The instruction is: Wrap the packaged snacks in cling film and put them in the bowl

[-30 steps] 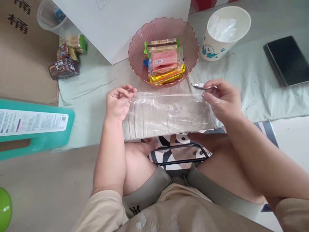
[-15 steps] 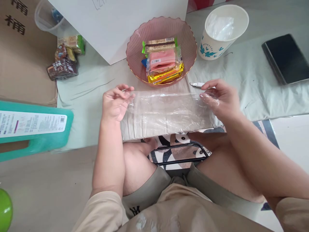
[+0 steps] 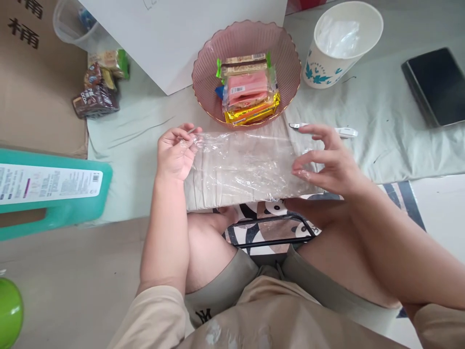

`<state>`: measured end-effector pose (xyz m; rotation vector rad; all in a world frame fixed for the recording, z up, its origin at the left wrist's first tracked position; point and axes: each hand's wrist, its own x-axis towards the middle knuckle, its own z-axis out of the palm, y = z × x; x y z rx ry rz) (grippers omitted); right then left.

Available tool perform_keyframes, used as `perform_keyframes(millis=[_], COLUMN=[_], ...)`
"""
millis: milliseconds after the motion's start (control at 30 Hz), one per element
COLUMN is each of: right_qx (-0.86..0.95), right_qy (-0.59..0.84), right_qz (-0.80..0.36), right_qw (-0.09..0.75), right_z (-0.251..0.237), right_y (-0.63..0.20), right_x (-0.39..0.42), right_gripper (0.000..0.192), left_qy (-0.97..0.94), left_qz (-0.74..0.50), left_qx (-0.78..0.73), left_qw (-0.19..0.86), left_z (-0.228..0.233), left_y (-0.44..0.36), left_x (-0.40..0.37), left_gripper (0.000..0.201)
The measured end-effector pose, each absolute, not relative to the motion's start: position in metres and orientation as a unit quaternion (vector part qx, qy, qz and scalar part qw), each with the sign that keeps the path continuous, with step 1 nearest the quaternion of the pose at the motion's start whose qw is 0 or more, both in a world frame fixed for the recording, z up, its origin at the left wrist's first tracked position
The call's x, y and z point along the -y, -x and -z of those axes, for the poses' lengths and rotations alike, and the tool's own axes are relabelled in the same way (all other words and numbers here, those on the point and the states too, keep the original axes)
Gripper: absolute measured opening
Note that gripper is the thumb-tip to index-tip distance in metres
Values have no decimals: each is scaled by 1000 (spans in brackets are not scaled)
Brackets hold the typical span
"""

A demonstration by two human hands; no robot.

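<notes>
Clear bag (image 3: 247,165): thin, floppy, slippery, best gripped at edges. L hand (image 3: 176,155) pinches corner; R hand (image 3: 327,162) fingers spread, prob. just touching.

Green ball (image 3: 9,310) cut off (left edge), phone (image 3: 438,85) clipped right
</notes>
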<state>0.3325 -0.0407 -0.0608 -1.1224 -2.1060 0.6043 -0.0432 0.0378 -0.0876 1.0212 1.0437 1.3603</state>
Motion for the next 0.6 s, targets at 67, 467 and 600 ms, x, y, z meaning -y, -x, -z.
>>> perform_keyframes(millis=[67, 467, 600], right_qx=[800, 807, 828], right_qy=[411, 365, 367], right_qz=[-275, -402, -387], right_qw=[339, 232, 175], right_z=[55, 56, 60], right_y=[-333, -339, -339], right_x=[42, 47, 49], right_gripper=[16, 20, 16], left_qy=[-433, -403, -382], left_qz=[-571, -534, -512], left_qx=[-441, -428, -450], left_qw=[541, 607, 624], left_z=[90, 66, 59], left_y=[46, 54, 53], left_x=[-39, -30, -29], left_gripper=[44, 31, 35])
